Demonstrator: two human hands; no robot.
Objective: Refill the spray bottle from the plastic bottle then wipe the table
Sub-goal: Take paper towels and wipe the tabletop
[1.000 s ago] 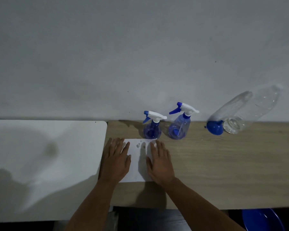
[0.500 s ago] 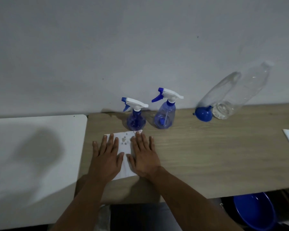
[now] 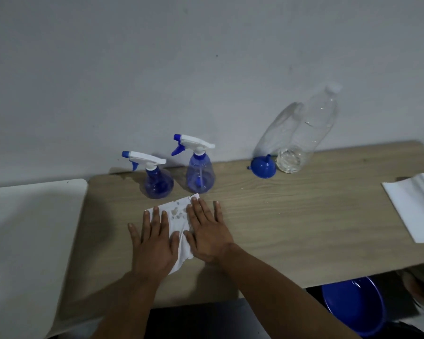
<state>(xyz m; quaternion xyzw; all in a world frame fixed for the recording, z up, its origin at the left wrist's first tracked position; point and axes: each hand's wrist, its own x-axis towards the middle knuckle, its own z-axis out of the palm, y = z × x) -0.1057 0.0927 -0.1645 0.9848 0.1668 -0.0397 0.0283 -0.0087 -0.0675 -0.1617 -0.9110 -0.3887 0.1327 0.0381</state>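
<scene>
you are pressing both hands flat on a white paper towel [image 3: 178,217] spread on the wooden table [image 3: 291,223]. your left hand [image 3: 154,243] is lying with fingers straight and spread over the towel's left side, and your right hand [image 3: 209,232] is lying the same way over its right side, thumbs nearly meeting in the middle. neither hand is curling round or pinching anything.

taking the towel as the landmark: just beyond its far edge, against the wall, two spray bottles are standing upright, the shorter one [image 3: 154,177] beyond the left corner and the taller one [image 3: 200,171] beyond the right corner. well off to the towel's right, also by the wall, the clear plastic bottle [image 3: 304,135] is standing capped with only a little water showing at its bottom, and a blue funnel [image 3: 263,166] is resting just beside it on the towel's side. farther right, at the table's edge, a stack of white paper [image 3: 411,206] is lying.

judging from this, the refilling looks finished: both sprayers are wearing their trigger heads and the funnel is sitting aside. you are now in the wiping part; damp spots are showing on the towel between your hands. the wide stretch of table to the towel's right is probably what is left to wipe.
</scene>
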